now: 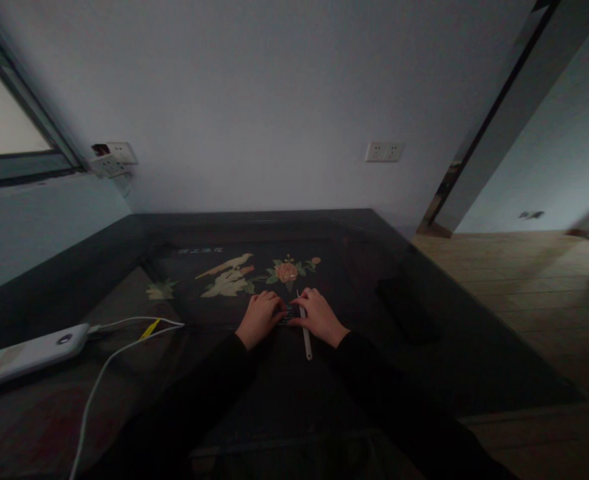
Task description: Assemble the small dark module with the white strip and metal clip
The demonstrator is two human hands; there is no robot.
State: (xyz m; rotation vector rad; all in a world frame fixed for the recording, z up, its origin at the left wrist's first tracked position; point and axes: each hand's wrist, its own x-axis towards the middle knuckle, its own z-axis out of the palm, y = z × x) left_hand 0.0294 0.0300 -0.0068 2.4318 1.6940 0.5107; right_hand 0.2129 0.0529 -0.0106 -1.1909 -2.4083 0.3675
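Near the middle of the dark table, my left hand is closed, its thumb and fingers pinching a small dark piece with light specks. Its kind is too small and dim to make out. My right hand, also closed, meets the piece from the other side. A slim pale tool, much like a crochet hook, is held in the right hand. Its handle, with a small hole at the end, points toward me, and a thin tip shows above the fingers. The fingertips of both hands are partly hidden.
The glossy dark table bears a bird-and-flower picture. A white power bank lies at left, with a white cable and yellow tag. At right is a dark flat object. Behind stands a wall with sockets.
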